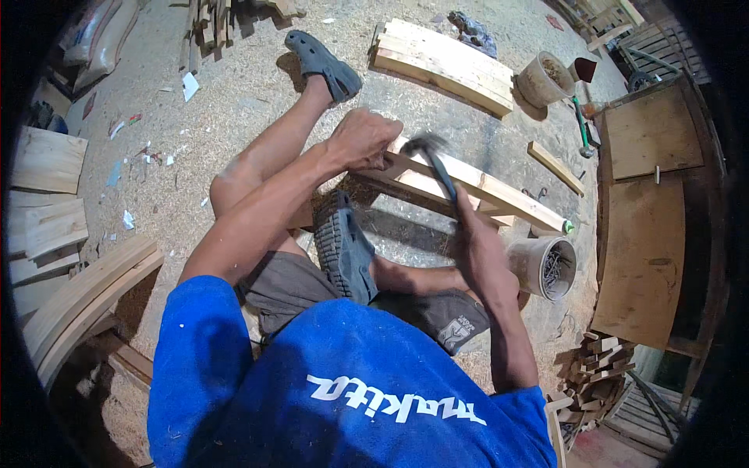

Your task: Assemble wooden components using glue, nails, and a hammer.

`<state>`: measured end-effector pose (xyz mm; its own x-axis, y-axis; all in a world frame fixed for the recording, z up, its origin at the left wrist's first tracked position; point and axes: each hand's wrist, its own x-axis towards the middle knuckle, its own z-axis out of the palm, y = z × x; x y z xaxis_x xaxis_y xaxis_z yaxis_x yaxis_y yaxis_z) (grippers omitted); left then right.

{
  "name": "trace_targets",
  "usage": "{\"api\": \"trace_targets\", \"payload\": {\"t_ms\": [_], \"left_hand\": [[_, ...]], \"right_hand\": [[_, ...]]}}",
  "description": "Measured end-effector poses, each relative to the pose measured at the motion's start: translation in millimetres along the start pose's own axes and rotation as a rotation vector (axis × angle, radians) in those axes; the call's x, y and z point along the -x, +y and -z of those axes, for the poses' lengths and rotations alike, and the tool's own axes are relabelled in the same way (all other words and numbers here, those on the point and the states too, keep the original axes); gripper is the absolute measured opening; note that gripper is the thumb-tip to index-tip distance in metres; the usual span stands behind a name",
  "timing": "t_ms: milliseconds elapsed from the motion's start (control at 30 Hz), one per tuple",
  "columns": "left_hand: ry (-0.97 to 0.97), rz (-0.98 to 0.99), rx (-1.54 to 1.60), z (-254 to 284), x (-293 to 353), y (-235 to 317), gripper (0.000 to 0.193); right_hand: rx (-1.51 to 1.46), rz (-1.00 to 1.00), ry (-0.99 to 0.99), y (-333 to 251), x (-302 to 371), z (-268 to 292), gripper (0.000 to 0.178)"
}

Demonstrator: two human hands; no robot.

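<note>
My right hand [482,253] is wrapped round the handle of a claw hammer [446,176]. Its head, smeared by motion, hovers over the left part of a pale wooden frame [511,196] made of long, narrow boards. Beside the hammer head, my left hand [363,140] is closed at the frame's left end, and its fingers touch the wood. What they pinch, if anything, is hidden. The frame lies in front of me, partly over my bent leg and grey clog [343,249]. At its right end shows a small green object [568,226].
A bucket of nails [555,269] stands right of my right forearm. Beyond the frame are stacked planks [445,66], a bucket with sawdust [544,79], a loose wood strip [555,168] and a green-handled hammer [583,129]. Curved wooden pieces [94,300] stand at left; wood offcuts [597,374] lie lower right.
</note>
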<state>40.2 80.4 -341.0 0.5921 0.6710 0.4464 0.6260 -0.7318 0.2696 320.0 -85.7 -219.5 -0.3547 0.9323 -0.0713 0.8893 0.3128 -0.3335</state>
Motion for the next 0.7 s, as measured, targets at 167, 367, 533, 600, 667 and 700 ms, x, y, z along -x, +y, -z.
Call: {"api": "trace_targets", "payload": {"t_ms": [167, 367, 533, 600, 667, 700], "left_hand": [[0.005, -0.007, 0.036, 3.9, -1.2, 2.5, 0.028], [-0.010, -0.007, -0.029, -1.5, -1.1, -0.1, 0.019], [0.069, -0.004, -0.035, -1.4, -0.8, 0.2, 0.015], [-0.015, 0.003, 0.075, 1.5, 3.1, 7.0, 0.013], [-0.021, 0.050, 0.031, 10.6, -0.4, 8.1, 0.031], [-0.065, 0.065, 0.043, 15.0, -2.4, 11.7, 0.031]], "right_hand": [[-0.421, -0.016, 0.574, -11.8, 21.9, 37.9, 0.042], [-0.777, 0.087, 0.419, -26.2, 19.5, 46.0, 0.056], [-0.201, -0.157, 0.160, -0.8, 31.4, -13.4, 0.053], [-0.214, -0.054, 0.246, 0.8, 58.5, -22.0, 0.055], [-0.502, -0.174, 0.189, 1.7, 75.1, -38.3, 0.049], [-0.486, -0.132, 0.234, 4.3, 82.0, -51.9, 0.046]]}}
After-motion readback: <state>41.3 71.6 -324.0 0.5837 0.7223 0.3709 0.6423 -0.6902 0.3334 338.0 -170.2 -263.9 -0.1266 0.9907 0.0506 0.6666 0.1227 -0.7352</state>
